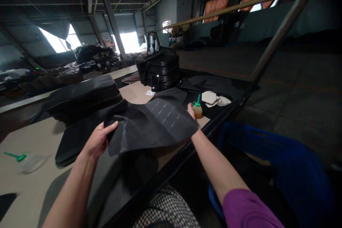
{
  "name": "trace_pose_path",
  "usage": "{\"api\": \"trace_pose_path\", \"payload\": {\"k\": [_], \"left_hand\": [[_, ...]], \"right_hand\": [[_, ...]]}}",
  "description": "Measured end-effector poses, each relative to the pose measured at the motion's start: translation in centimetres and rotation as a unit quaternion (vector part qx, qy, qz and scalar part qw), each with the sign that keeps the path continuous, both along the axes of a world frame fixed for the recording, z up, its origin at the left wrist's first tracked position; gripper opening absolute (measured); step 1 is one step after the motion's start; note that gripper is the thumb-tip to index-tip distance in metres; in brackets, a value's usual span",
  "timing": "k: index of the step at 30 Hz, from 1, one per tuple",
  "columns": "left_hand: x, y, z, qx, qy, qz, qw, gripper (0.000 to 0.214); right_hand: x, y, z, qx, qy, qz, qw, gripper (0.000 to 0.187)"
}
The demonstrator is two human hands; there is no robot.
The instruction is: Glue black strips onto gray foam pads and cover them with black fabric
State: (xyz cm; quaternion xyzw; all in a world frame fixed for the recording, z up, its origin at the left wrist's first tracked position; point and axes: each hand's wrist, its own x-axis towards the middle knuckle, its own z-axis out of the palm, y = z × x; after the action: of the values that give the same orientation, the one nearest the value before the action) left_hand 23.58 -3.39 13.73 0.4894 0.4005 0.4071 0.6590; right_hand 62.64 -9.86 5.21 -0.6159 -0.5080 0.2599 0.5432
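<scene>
A limp dark sheet of material (144,128) with pale printed lettering hangs stretched between my hands above the table. At its left end my left hand (98,140) is closed, the thumb pressing on top of the sheet. My right hand (191,111) grips the right end, with most of that hand hidden by the sheet. Just beyond my right fingertips stands a small squeeze bottle (197,111) with amber liquid and a green nozzle. Beneath the sheet lie flat dark pieces (125,171) on the table.
A stack of dark padded pieces (85,96) stands at the left, and black folded goods (159,66) rise at the back behind a phone (155,83). Another green-nozzled bottle (30,162) lies left. White scraps (213,98) sit right; a blue plastic chair or bin (288,156) is beside the table.
</scene>
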Motion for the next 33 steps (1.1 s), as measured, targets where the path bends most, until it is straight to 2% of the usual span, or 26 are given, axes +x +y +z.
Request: {"api": "trace_pose_path", "payload": {"k": [2, 4, 7, 10, 13, 15, 18, 22, 24, 28, 30, 33], "left_hand": [[-1.7, -0.1, 1.0, 0.011, 0.011, 0.013, 1.0, 0.039], [-3.4, -0.4, 1.8, 0.014, 0.026, 0.022, 0.999, 0.038], [-5.2, -1.5, 2.4, 0.012, 0.041, 0.021, 0.999, 0.038], [-6.4, -3.1, 2.2, 0.005, 0.046, 0.019, 0.999, 0.039], [-7.2, -4.6, 2.0, 0.007, 0.039, 0.026, 0.999, 0.038], [-7.9, -5.5, 1.9, 0.012, 0.036, 0.031, 0.999, 0.037], [-9.8, -6.4, 2.1, 0.025, 0.044, 0.049, 0.997, 0.037], [-14.4, -7.6, 2.3, 0.058, 0.07, 0.138, 0.986, 0.039], [-17.3, -8.4, 2.2, 0.069, 0.094, 0.187, 0.975, 0.04], [-22.7, -10.2, 0.5, 0.064, 0.162, 0.266, 0.948, 0.042], [-24.6, -10.8, -1.3, 0.055, 0.199, 0.291, 0.934, 0.045], [-26.1, -11.2, -4.9, 0.041, 0.261, 0.29, 0.92, 0.051]], "right_hand": [[0.5, -1.0, -0.2, 0.005, 0.049, 0.034, 0.998, 0.06], [0.3, -2.3, -0.6, -0.019, 0.14, 0.1, 0.985, 0.072], [-1.4, -4.3, -1.4, -0.102, 0.231, 0.181, 0.95, 0.065], [-4.3, -5.4, -2.3, -0.155, 0.205, 0.193, 0.947, 0.056], [-7.0, -5.6, -2.5, -0.169, 0.174, 0.193, 0.951, 0.042], [-8.2, -5.5, -2.1, -0.156, 0.161, 0.173, 0.959, 0.038], [-8.8, -5.2, -0.3, -0.103, 0.161, 0.129, 0.973, 0.04], [-9.7, -4.6, 2.6, 0.003, 0.165, 0.086, 0.983, 0.037], [-10.8, -4.2, 3.6, 0.033, 0.153, 0.082, 0.984, 0.036], [-14.1, -3.0, 3.8, 0.052, 0.047, 0.064, 0.995, 0.036], [-15.7, -2.2, 2.9, 0.05, -0.036, 0.049, 0.997, 0.033], [-17.4, -0.9, 0.1, 0.031, -0.112, 0.044, 0.992, 0.037]]}}
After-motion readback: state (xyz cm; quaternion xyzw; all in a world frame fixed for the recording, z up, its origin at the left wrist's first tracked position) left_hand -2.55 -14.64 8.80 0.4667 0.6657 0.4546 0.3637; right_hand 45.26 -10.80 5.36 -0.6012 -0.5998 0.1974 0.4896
